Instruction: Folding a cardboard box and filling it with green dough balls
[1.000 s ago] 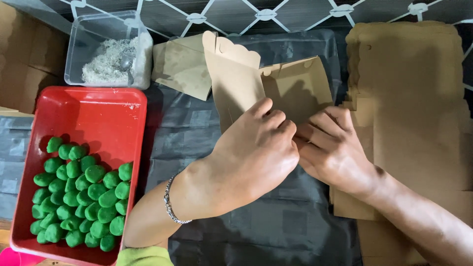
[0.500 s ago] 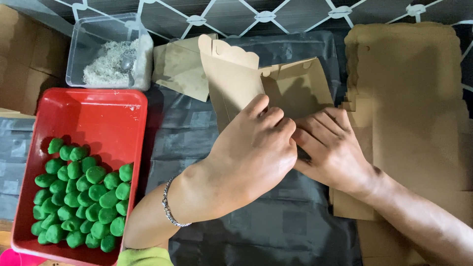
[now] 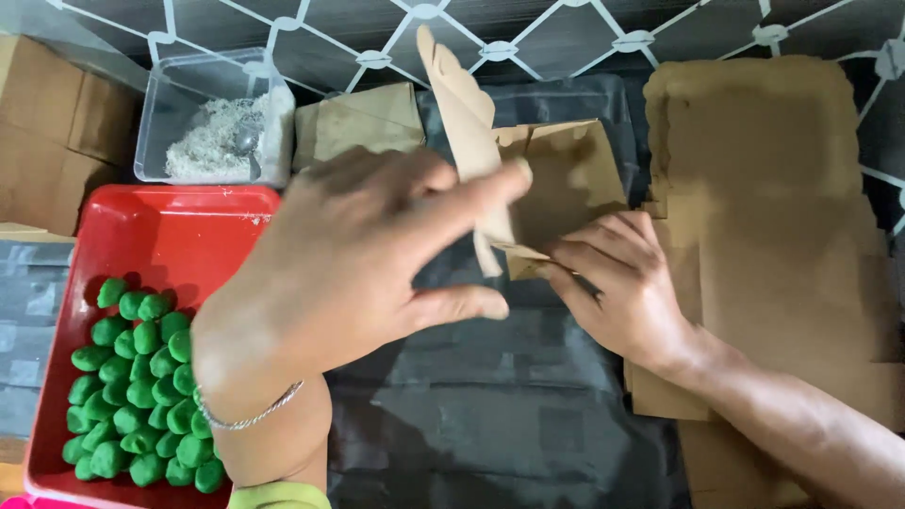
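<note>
Box: a small brown cardboard box [image 3: 556,184] was seen half folded, held above the black sheet [image 3: 490,415] in the middle of the counter. Its surface was plain and matte, without colour other than brown.
Flap: one tall flap [image 3: 457,104] of the box was raised almost upright, with a wavy cut edge at the top; the side walls behind it were bent inward and the inside was shaded.
Left hand: the left hand [image 3: 349,264] was lifted close to the camera and slightly blurred; its fingers were spread, and the thumb and forefinger were closed on the raised flap. A thin silver bracelet [image 3: 247,415] was worn on the wrist.
Right hand: the right hand [image 3: 622,283] was laid low on the right side, its fingertips pressed on the lower corner of the box.
Flat cardboard: a stack of unfolded brown sheets [image 3: 773,236] was lying to the right, under the right forearm.
Red tray: a red tray [image 3: 170,236] was placed on the left, with many small green balls [image 3: 132,386] gathered in its lower part.
Clear container: a transparent tub [image 3: 212,123] with white flakes was placed behind the tray.
Folded boxes: another folded brown box [image 3: 363,123] was seen just beside the tub.
</note>
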